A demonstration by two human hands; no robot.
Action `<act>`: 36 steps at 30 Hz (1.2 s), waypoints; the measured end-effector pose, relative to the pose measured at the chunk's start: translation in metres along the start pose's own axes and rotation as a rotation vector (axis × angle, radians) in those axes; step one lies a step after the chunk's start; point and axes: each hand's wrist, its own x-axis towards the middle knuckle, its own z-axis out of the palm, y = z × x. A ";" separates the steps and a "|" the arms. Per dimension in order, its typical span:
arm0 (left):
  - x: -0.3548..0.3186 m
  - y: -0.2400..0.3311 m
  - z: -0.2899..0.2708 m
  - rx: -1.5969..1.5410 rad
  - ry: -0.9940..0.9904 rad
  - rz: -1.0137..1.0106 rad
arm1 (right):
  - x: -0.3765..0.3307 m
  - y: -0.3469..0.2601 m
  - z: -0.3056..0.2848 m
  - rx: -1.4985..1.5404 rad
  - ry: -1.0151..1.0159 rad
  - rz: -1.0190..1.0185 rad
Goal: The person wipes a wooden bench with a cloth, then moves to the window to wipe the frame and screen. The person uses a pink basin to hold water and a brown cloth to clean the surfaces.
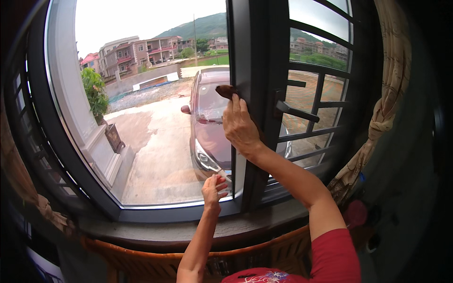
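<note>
Here the right hand [239, 125] is raised against the dark upright window frame [255, 94], its fingers pressed together and curled over a brown cloth [226, 90]. The cloth is pinched between the fingertips and the frame's left edge, and a rounded end of it sticks out to the left in front of the glass. The wrist bends down and the forearm runs toward the lower right, ending in a red sleeve [330, 254].

Lower down, the left hand [213, 188] rests near the bottom corner where the upright frame meets the lower rail, fingers loosely bunched and touching the glass or frame edge; whether it grips anything I cannot tell. Its forearm comes up from the lower edge.

To the right of the upright, a black window handle [295, 111] juts out level, and behind it sits a dark metal grille [321, 94]. A beige curtain [382, 118], tied in a knot, hangs along the right edge of the window. Below the frame runs a dark sill [188, 231], with a wicker chair back [151, 259] just under it.

Outside, a dark red car [210, 127] stands on a concrete yard, with houses and a green hill beyond.
</note>
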 end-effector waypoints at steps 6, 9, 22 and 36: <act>-0.037 -0.009 -0.073 0.020 0.231 -0.001 | -0.067 -0.052 0.003 0.099 -0.102 -0.084; -0.050 -0.015 -0.100 0.025 0.310 0.005 | -0.107 -0.079 -0.005 0.171 -0.238 -0.213; -0.105 -0.043 -0.175 0.030 0.501 -0.092 | -0.275 -0.220 -0.002 0.490 -0.695 -0.624; -0.089 -0.077 -0.140 0.160 0.308 -0.156 | -0.232 -0.170 -0.002 0.378 -0.473 -0.490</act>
